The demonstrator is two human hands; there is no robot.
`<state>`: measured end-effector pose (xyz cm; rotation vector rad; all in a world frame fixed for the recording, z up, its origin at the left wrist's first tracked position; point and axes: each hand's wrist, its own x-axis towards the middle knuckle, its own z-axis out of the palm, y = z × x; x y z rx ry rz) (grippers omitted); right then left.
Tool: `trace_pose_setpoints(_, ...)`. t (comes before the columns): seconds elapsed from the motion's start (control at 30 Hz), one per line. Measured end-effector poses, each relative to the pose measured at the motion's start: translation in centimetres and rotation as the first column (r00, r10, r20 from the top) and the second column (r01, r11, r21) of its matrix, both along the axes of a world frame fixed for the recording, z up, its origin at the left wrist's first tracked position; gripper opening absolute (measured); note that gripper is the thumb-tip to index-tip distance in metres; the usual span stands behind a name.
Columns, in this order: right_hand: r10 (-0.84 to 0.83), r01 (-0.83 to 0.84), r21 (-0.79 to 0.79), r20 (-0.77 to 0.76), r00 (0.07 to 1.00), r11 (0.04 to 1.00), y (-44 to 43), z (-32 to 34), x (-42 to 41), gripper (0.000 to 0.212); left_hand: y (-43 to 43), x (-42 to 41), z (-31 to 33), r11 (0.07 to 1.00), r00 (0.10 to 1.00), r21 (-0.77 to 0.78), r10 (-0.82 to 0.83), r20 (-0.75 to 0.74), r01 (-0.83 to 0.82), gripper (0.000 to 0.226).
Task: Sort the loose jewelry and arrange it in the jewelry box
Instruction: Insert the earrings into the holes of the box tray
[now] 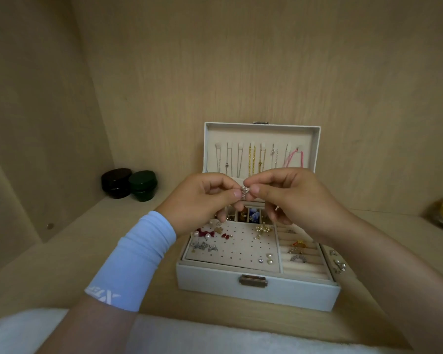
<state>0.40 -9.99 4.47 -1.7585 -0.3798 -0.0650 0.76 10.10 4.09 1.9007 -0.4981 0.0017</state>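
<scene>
A small silver piece (244,192) is pinched between both hands (243,194) above the jewelry box (256,290); if slipped, it could be lost among compartments.

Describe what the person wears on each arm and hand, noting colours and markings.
The left hand is bare; a light blue fabric sleeve covers its wrist and lower forearm, with a white printed logo near the elbow-side edge. The right hand and forearm are bare: no sleeve, watch or ring shows.
</scene>
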Motion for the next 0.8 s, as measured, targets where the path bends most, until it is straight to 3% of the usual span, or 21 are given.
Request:
trace_pose_setpoints(0.2, -0.006, 0.050, -0.187, 0.231, 0.973, 0.981, 0.9, -0.6, -0.2, 0.020, 0.7, -0.6, -0.7, 1.000, 1.000, -0.010, 0.015, 0.011, -0.015, 0.013)
trace_pose_setpoints(0.4, 0.066, 0.100, -0.302, 0.495, 0.866, 0.948, 1.4, -2.4, 0.1, 0.014, 1.7, -0.6, -1.6, 0.999, 0.999, 0.043, 0.028, 0.021, -0.029, 0.010)
trace_pose_setpoints(0.53, 0.132, 0.112, -0.436, 0.491, 0.861, 0.893, 1.8, -3.1, 0.0, 0.012, 3.0, -0.6, -2.3, 0.983, 0.994, 0.168, 0.064, 0.087, -0.077, 0.008)
trace_pose_setpoints(0.67, 0.232, 0.124, -0.632, 0.449, 0.863, 0.765, 2.3, -4.2, -0.1, 0.006, 4.0, -0.8, -2.5, 0.880, 0.984, 0.455, 0.062, 0.165, -0.132, 0.011)
trace_pose_setpoints(0.8, 0.279, 0.162, -0.693, 0.477, 0.833, 0.703, 2.9, -4.2, -0.6, 0.002, 4.1, -0.7, -2.8, 0.842, 0.984, 0.531, 0.002, 0.180, -0.099, 0.011)
